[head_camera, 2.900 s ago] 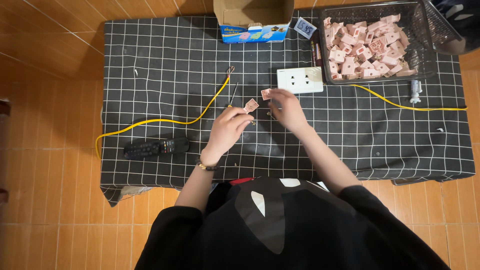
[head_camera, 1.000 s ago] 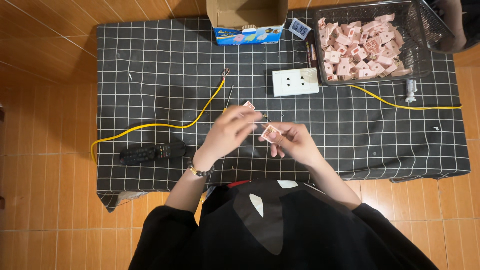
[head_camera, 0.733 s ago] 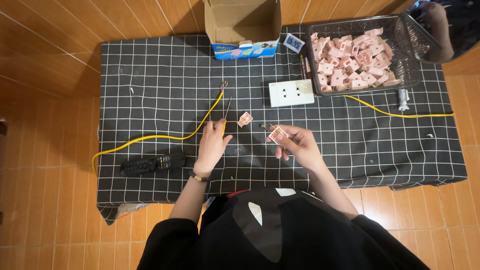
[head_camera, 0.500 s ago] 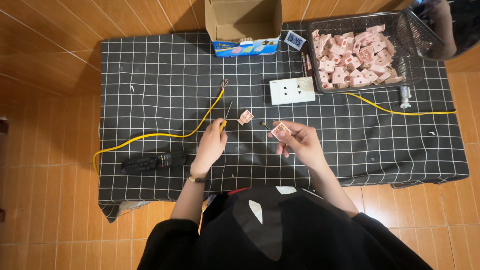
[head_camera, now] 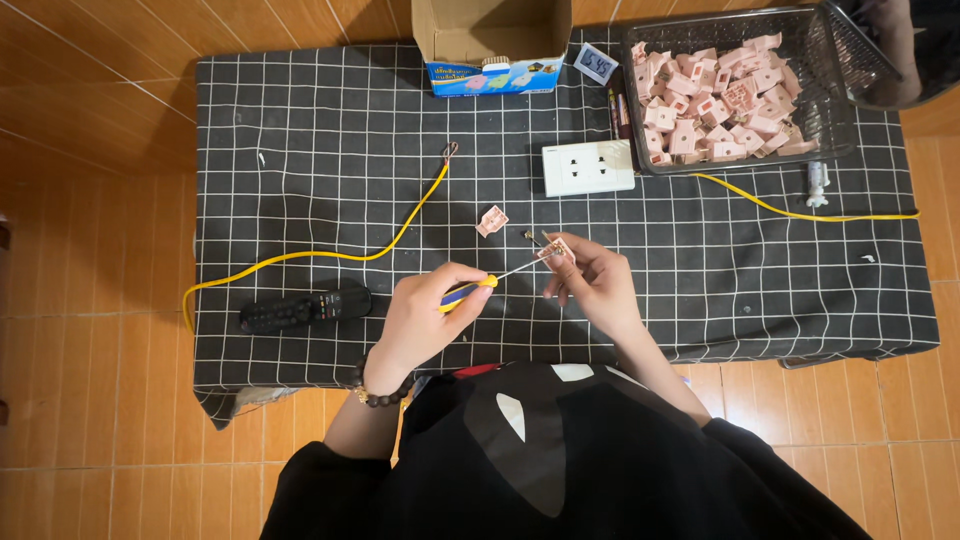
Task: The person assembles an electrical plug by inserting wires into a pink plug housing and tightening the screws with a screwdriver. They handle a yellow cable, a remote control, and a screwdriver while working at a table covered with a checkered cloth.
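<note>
We are holding a small screwdriver (head_camera: 478,285) in our left hand (head_camera: 425,320), fingers wrapped around its yellow and blue handle, and we are pointing its thin metal shaft up and to the right. Our right hand (head_camera: 592,285) is pinching a small pink socket part (head_camera: 556,249) between the fingertips, just above the black checked tablecloth (head_camera: 300,140). The tip of the screwdriver is meeting that part, so the piece is sitting between our two hands, closer to the right one. A second pink part (head_camera: 491,220) is lying loose on the cloth just beyond the screwdriver tip, apart from both hands. Farther up, a white socket plate (head_camera: 588,167) is resting beside a wire basket (head_camera: 838,80) filled with more pink parts. A yellow cable (head_camera: 330,255) is curving across the cloth to the left of our hands, and a black remote control (head_camera: 305,307) is lying near our left wrist. An open cardboard box (head_camera: 492,40) is standing at the far edge.
</note>
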